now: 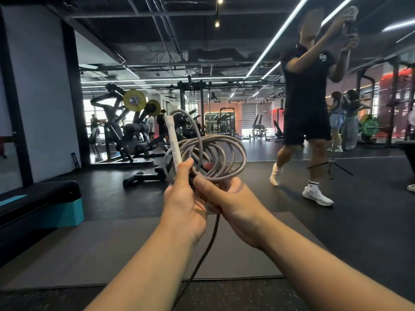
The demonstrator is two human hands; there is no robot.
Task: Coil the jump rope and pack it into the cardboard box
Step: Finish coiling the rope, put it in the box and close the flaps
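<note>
jump rope [207, 153] is sitting gathered in grey loops in front of the chest, both hands gripping it, left hand [183, 198] pinching the white handle [174, 145], right hand [229, 198] curling around the coils, a dark tail hanging floorward.

Both hands are meeting at the centre of the view, the left hand [183, 198] lying just left of the right hand [226, 203] and touching it. The coiled jump rope [208, 153] is sitting above and behind them, its handle [174, 142] rising upright at the coil's left. A loose rope end [202, 254] is hanging below, between the forearms. A floor mat [112, 250] is lying beneath the arms. A step platform [42, 203] is resting at far left, a weight machine [125, 131] standing behind it. A person in shorts [307, 104] is standing to the right, ahead of a tripod [330, 167]
</note>
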